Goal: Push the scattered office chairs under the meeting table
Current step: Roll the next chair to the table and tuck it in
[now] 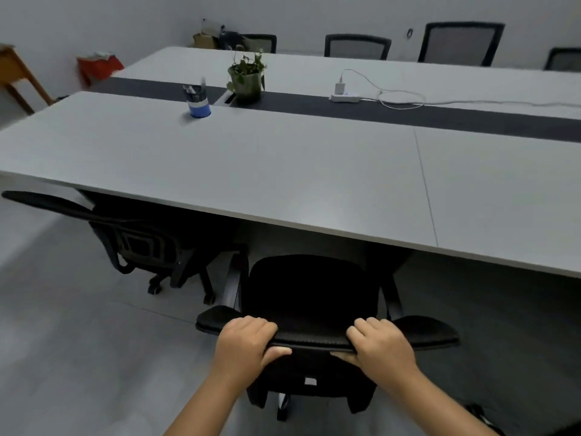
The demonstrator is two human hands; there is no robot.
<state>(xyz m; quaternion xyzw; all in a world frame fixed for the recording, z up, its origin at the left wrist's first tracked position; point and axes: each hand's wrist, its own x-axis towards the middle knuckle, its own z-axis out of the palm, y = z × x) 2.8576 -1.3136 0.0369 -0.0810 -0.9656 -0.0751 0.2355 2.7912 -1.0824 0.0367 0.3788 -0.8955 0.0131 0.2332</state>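
Both of your hands are clamped on the top edge of a black office chair's backrest (pixel 327 338). Your left hand (pixel 246 344) curls its fingers over the front of the edge with the thumb pressed underneath, and your right hand (pixel 382 346) does the same a little way along — the two grips are apart, with a bare stretch of backrest between them. Neither hand is open; each is closed firmly on the chair.

That chair stands right in front of you, facing the long grey desk (pixel 283 171). The front of its seat (pixel 314 291) lies just at the desk's near edge, in its shadow, while the backrest and both armrests are clear of the desk.

To your left, a second black chair (pixel 138 240) sits partly tucked under the desk, its backrest tilted and jutting out past the edge, its wheels on the grey floor.

On the desk's top, along a dark centre strip, you have a blue pen pot (pixel 198 102), a potted plant (pixel 246 77) just beside it to the right, and a white power strip (pixel 344 96) with a plug and a looping white cable. Across the far side — against the wall — four more black chairs (pixel 460 42) stand in a row behind the desk.
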